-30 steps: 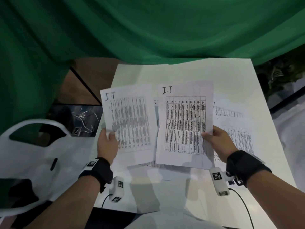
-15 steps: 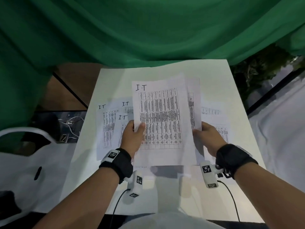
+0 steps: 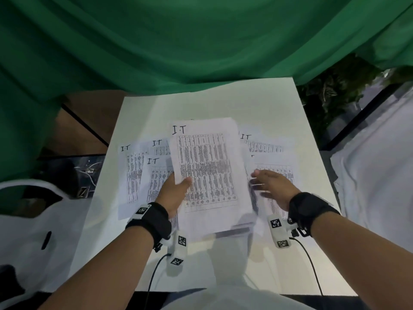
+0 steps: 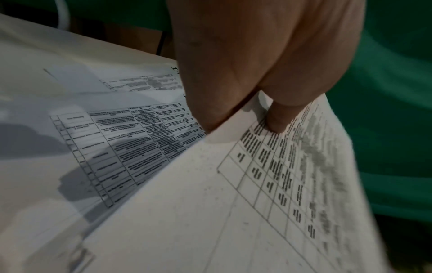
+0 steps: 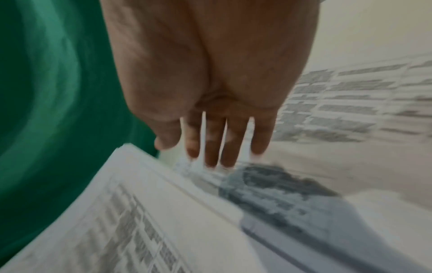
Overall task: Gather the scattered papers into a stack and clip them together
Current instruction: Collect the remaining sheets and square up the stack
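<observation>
The white table [image 3: 279, 104] carries everything here, with the green curtain [image 3: 178, 41] hanging behind it. On it lie the scattered papers — three printed sheets [image 3: 134, 175] fanned out to your left, each headed "I.T", and two more sheets [image 3: 274, 148] overlapping to your right.

Above the middle of the table you hold the gathered stack [image 3: 207, 173], its printed grid facing up. Your left hand [image 3: 172, 195] pinches its left edge, thumb on top and fingers underneath; the left wrist view shows the thumb [image 4: 280, 118] pressed onto the page. Your right hand [image 3: 272, 189] is off the stack, just beside its right edge, fingers straight and spread, holding nothing; it is blurred in both views.

You look to be midway through the gathering step, with five sheets yet to collect. The next move likely calls for that free right hand to go down onto the near right-hand sheets, slide one up and bring it onto the stack — edges will want squaring before any clip goes on. No clip shows in these views.
</observation>
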{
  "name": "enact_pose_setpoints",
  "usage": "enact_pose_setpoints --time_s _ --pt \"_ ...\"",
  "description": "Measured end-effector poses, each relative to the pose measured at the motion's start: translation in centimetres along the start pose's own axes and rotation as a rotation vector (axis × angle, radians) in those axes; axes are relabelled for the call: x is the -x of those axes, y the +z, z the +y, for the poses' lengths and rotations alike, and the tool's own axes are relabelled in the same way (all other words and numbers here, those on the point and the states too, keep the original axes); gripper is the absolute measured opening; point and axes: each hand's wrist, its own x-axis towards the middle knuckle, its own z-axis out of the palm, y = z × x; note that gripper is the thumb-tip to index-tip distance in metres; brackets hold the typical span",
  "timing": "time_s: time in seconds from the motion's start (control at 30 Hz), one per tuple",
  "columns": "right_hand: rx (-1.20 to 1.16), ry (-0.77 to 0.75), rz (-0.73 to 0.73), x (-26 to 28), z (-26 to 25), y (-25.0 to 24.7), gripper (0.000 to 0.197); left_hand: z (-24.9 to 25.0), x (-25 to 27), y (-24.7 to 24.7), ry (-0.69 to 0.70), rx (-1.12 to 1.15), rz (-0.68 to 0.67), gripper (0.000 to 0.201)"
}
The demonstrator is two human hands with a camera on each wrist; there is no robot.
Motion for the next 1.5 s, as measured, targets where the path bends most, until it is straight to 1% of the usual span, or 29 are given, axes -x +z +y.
enact_pose_setpoints --time_s 0.07,0.1,0.13,0.17,0.23,0.3,0.33,0.47,0.53,0.57,0.63,0.7,0.8,0.87,0.93,1.0,1.03,1.13,1.17,1.23,1.3,1.37,1.43,1.5 --pt "0.259 0.027 0.301 -1.2 2.6 -2.0 0.042 -0.3 0.0 -0.1 0.017 -0.026 0.069 0.048" --pt "0.414 0.071 0.390 -1.5 3.9 -2.8 0.046 -0.5 -0.1 -0.3 0.020 -0.032 0.111 0.047" --pt "0.540 0.097 0.429 -1.6 5.2 -3.4 0.050 -0.8 -0.1 -0.6 0.010 -0.037 0.143 0.048" --pt "0.623 0.099 0.432 -1.7 6.3 -3.5 0.053 -0.9 0.0 -0.8 0.005 -0.033 0.173 0.051" --pt "0.712 0.012 0.396 -1.5 7.4 -3.0 0.055 -1.6 -0.3 -1.3 -0.016 -0.027 0.216 0.052" --pt "0.755 -0.047 0.346 -1.7 7.9 -1.8 0.062 -2.1 -0.3 -1.5 -0.019 -0.011 0.244 0.046" --pt "0.791 -0.052 0.333 -1.8 8.1 -1.0 0.070 -2.3 -0.4 -1.6 -0.023 -0.006 0.254 0.043" --pt "0.920 0.040 0.330 -2.4 8.2 2.4 0.102 -2.6 -0.2 -1.6 -0.029 -0.013 0.268 0.041" --pt "0.938 0.095 0.344 -2.7 8.2 3.1 0.104 -2.7 -0.1 -1.5 -0.029 -0.008 0.269 0.041" --pt "0.906 0.103 0.350 -3.0 8.1 3.2 0.100 -2.7 0.0 -1.5 -0.029 -0.007 0.275 0.042" --pt "0.764 0.080 0.337 -3.5 7.9 3.0 0.090 -3.0 0.2 -1.6 -0.019 0.007 0.287 0.042" --pt "0.678 0.055 0.302 -3.8 7.8 2.2 0.072 -3.2 0.3 -1.7 -0.007 0.021 0.304 0.041" --pt "0.759 0.072 0.241 -4.0 7.3 0.4 0.035 -3.3 0.5 -1.9 -0.019 0.031 0.331 0.039" --pt "0.819 0.082 0.228 -3.9 6.7 -0.6 0.018 -3.4 0.5 -2.2 -0.029 0.023 0.353 0.039" --pt "0.746 0.036 0.298 -3.6 6.1 -1.3 0.017 -3.4 0.5 -2.4 -0.037 0.021 0.383 0.040" --pt "0.566 -0.046 0.403 -3.3 5.4 -2.0 0.017 -3.0 0.6 -2.4 -0.030 0.017 0.425 0.044" --pt "0.484 -0.082 0.427 -2.9 4.8 -2.3 0.018 -2.8 0.6 -2.3 -0.028 0.014 0.447 0.047" --pt "0.290 -0.159 0.397 -2.2 2.1 -3.8 0.037 -2.3 0.8 -2.1 -0.016 0.013 0.475 0.057" --pt "0.234 -0.188 0.389 -2.0 1.0 -4.3 0.040 -2.3 0.7 -2.2 -0.012 0.017 0.476 0.059" --pt "0.132 -0.238 0.366 -1.3 -1.2 -5.3 0.039 -2.3 0.4 -2.0 -0.014 0.039 0.460 0.059" --pt "0.026 -0.251 0.331 -0.4 -3.1 -5.7 0.038 -2.5 -0.1 -1.8 -0.016 0.045 0.444 0.059" --pt "-0.084 -0.238 0.294 -0.1 -4.3 -5.6 0.039 -2.8 -0.8 -1.4 -0.024 0.050 0.424 0.053" --pt "-0.189 -0.226 0.266 -0.1 -4.7 -5.0 0.039 -3.2 -1.3 -1.1 -0.016 0.044 0.409 0.041" --pt "-0.217 -0.240 0.295 -0.3 -4.6 -4.5 0.041 -3.2 -1.5 -0.8 -0.014 0.043 0.409 0.034"
